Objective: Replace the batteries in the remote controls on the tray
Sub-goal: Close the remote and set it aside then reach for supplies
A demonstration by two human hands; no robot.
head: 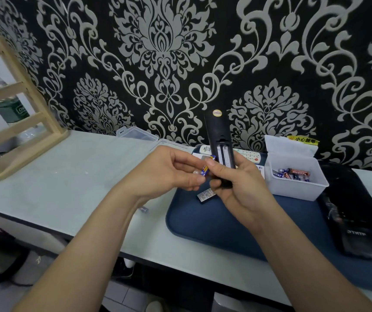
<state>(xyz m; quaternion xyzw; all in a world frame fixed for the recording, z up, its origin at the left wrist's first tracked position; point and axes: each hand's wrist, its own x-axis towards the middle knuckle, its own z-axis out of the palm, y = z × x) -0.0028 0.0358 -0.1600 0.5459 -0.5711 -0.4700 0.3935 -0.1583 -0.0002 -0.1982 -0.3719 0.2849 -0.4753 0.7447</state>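
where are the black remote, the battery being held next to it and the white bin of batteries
black remote (217, 129): head view, on its back, above the open battery bay
battery (204, 170): head view, on its blue and yellow wrap
white bin (297, 189): head view, on its front wall

Battery bin (297, 190) on tray (225, 221), right

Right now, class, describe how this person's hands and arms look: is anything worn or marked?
The left hand and right hand are bare: no gloves, rings or marks show. The left forearm and right forearm carry no sleeves, watch or bands.
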